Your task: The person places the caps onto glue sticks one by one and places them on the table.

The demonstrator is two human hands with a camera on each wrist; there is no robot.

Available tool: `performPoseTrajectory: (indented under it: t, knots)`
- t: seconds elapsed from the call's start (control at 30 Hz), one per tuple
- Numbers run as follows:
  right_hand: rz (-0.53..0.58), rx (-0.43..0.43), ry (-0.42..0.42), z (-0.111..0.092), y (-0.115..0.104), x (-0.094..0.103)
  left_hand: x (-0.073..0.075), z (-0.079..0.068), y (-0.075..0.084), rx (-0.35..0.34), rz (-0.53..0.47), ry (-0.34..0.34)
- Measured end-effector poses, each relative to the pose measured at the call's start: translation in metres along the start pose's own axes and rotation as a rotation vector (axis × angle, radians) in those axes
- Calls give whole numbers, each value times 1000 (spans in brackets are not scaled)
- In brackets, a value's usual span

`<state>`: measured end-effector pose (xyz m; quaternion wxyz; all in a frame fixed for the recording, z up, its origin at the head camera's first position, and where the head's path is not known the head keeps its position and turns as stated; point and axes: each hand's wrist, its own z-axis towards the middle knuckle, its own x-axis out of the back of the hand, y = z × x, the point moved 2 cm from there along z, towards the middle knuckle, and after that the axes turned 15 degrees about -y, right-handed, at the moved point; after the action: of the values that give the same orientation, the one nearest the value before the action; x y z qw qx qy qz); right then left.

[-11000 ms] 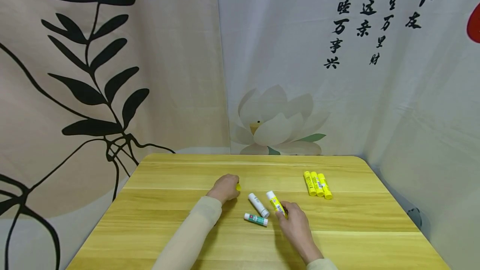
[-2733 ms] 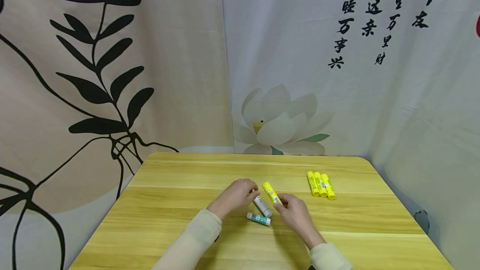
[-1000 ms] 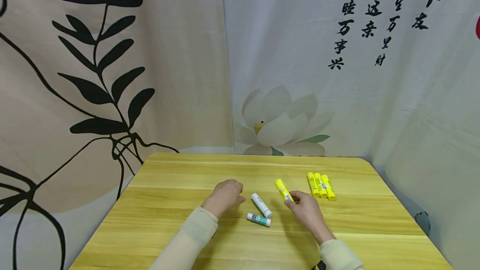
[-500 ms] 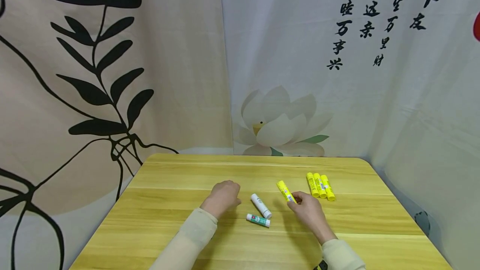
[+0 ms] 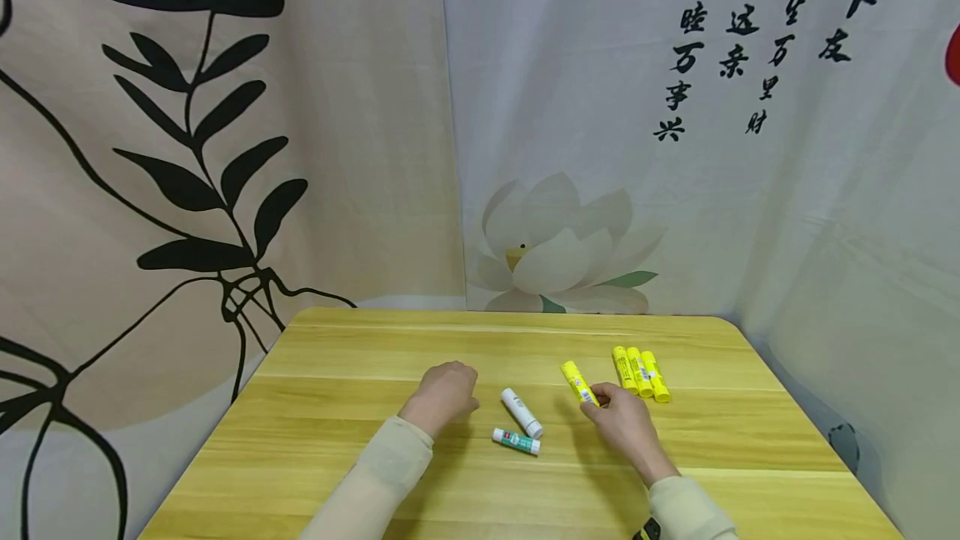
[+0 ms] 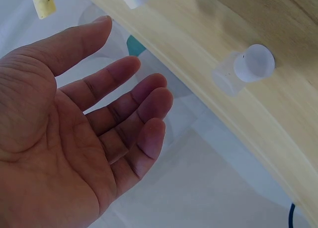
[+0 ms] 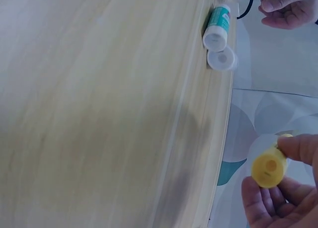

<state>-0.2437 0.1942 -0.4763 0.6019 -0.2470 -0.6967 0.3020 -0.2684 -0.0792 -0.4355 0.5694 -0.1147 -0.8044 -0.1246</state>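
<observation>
My right hand [image 5: 624,423] pinches a yellow glue stick [image 5: 579,381] between thumb and fingers, tilted above the table. In the right wrist view its round yellow end [image 7: 268,171] faces the camera. My left hand [image 5: 444,397] hovers left of the loose sticks; the left wrist view shows its palm [image 6: 64,153] holding nothing, fingers loosely bent. Between the hands lie a white glue stick [image 5: 522,412] and a smaller green-and-white glue stick [image 5: 516,441], nearly touching at one end. A small white, partly translucent cylinder [image 6: 253,64] stands out in the left wrist view.
Three yellow glue sticks [image 5: 641,372] lie side by side at the back right of the wooden table [image 5: 337,357]. Behind the table hangs a printed cloth [image 5: 360,148] with leaves, a lotus and writing.
Eleven seconds ago the held stick had a white top and my left hand held something yellow; the top is now yellow. Lately the right hand moved rightward with it, the left drew back left.
</observation>
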Motion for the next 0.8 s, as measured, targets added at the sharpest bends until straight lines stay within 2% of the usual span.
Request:
performPoseTrajectory:
  t: [0.27,0.57,0.8]
  knots:
    - [-50,3,11,2,9,8,-1,0,-3,6,-17,-6]
    - [-57,-15,-5,5,20,18,-1,0,-5,8,-14,-4]
    - [-82,-8,-1,8,26,27,-2,1,-6,24,-23,-26]
